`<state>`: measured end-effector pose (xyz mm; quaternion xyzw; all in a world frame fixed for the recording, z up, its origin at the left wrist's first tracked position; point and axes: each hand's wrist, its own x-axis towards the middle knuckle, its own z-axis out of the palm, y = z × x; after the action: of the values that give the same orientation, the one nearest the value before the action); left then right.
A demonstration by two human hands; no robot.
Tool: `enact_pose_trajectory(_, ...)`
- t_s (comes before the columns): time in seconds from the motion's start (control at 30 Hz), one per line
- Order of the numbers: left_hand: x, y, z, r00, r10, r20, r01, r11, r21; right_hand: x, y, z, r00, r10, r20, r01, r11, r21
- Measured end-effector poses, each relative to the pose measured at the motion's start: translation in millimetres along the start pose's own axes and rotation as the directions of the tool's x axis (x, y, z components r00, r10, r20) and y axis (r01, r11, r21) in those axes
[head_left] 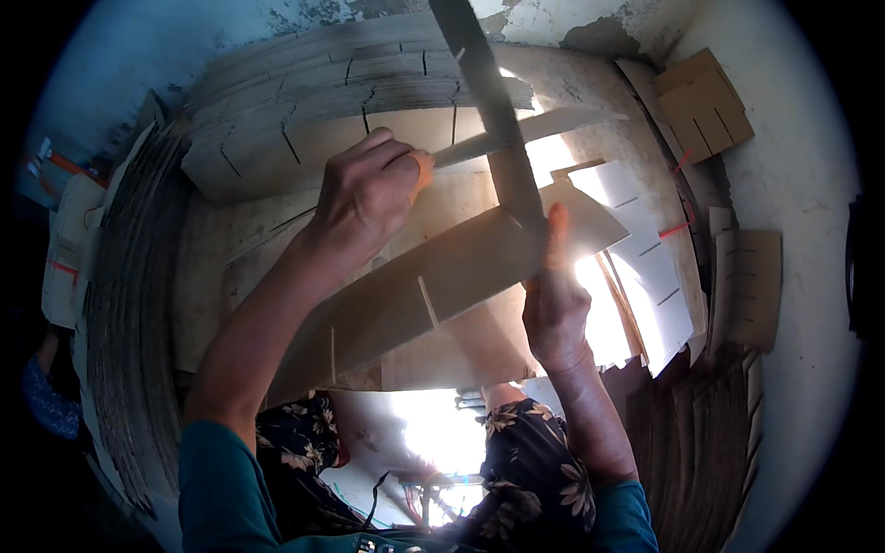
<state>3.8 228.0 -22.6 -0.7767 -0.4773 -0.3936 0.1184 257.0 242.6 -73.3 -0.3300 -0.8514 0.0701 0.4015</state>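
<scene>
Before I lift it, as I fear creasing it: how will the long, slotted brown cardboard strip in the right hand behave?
The cardboard strip looks fairly stiff: it runs nearly straight beyond the right hand. Being thin, it is probably light for its size. It may bend first at the narrow slits cut into its lower edge.

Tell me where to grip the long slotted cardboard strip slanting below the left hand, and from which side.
Pinch the long slotted cardboard strip on its near long edge, probably best just left of the right hand, coming from the near side. That visible stretch looks uncut, while slots further left likely weaken the edge.
</scene>
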Motion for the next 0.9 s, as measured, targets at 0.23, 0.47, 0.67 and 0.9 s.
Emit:
enact_pose_trajectory(0.23,30.8,13.9,-40.6,0.772,-0.491,0.403,0.621,0.716,-0.318,-1.7,-7.4,-15.4,0.994,0.059,0.090,-0.061,0.998,0.012)
enact_pose_trajectory(0.47,34.4,-77.9,7.3,0.849,-0.453,0.273,0.385,0.883,0.268,-30.0,-14.2,-31.0,0.981,0.076,0.181,-0.078,0.997,0.004)
enact_pose_trajectory(0.67,13.4,-101.8,53.8,0.953,-0.227,0.202,0.077,0.823,0.562,-43.6,-11.5,-28.2,0.985,0.031,0.171,-0.036,0.999,0.029)
enact_pose_trajectory(0.9,8.8,-106.8,48.2,0.975,-0.154,0.157,0.081,0.915,0.396,-37.6,-15.7,-22.0,0.990,0.018,0.141,-0.021,0.999,0.025)
